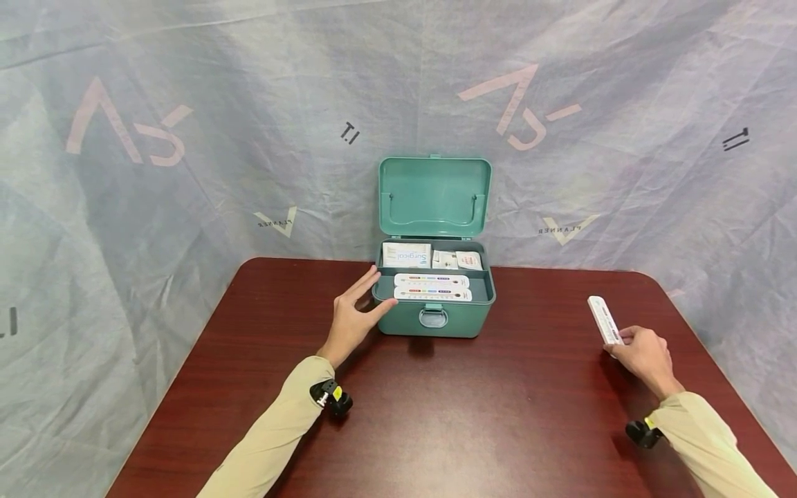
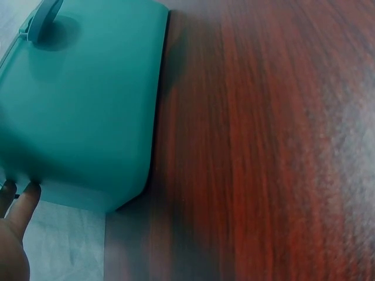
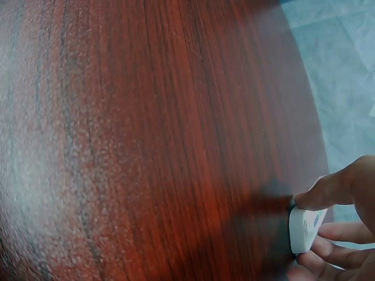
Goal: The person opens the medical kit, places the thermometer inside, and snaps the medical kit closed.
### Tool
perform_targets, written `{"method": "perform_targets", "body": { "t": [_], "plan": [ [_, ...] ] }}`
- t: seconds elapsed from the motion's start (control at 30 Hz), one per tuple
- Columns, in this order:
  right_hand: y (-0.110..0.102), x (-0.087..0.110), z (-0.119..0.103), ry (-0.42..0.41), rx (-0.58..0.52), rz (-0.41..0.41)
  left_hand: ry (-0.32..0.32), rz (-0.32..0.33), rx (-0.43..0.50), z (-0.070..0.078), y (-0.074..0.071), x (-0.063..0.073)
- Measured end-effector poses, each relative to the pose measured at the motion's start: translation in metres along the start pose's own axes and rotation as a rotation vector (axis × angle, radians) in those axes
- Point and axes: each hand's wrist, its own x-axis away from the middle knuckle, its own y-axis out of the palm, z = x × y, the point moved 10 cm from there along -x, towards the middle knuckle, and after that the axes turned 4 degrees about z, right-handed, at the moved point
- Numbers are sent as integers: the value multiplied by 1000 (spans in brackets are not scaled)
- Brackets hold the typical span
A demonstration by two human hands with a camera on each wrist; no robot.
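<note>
A green lidded box (image 1: 398, 322) stands at the table's far side with its lid (image 1: 436, 194) raised. My left hand (image 1: 349, 324) touches the box's left side, fingers extended and thumb near the front left corner. In the left wrist view, fingertips (image 2: 30, 190) meet the green wall. Over the right part of the table, my right hand (image 1: 644, 356) pinches one end of a white strip thermometer (image 1: 601, 317) between thumb and fingers. Two similar thermometers, an upper one (image 1: 429, 280) and a lower one (image 1: 432, 294), lie side by side in the box's front compartment.
The box's rear compartment holds a white packet (image 1: 406, 255) marked "Surgical" and small white packets (image 1: 468, 260). A metal-looking latch (image 1: 433, 317) is on the front. The dark red wooden table (image 1: 467, 415) ends at a grey printed cloth (image 1: 324, 173) behind.
</note>
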Motion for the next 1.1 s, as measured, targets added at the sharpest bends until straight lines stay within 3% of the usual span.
{"method": "perform_targets", "body": {
  "t": [0.4, 0.63, 1.1],
  "plan": [
    [-6, -1, 0, 8, 5, 35, -2, 5, -19, 2, -2, 1],
    [-9, -2, -4, -31, -12, 57, -6, 14, -47, -32, 1, 3],
    [-15, -3, -19, -137, -61, 75, -12, 16, -48, -32, 3, 3]
  ]
}}
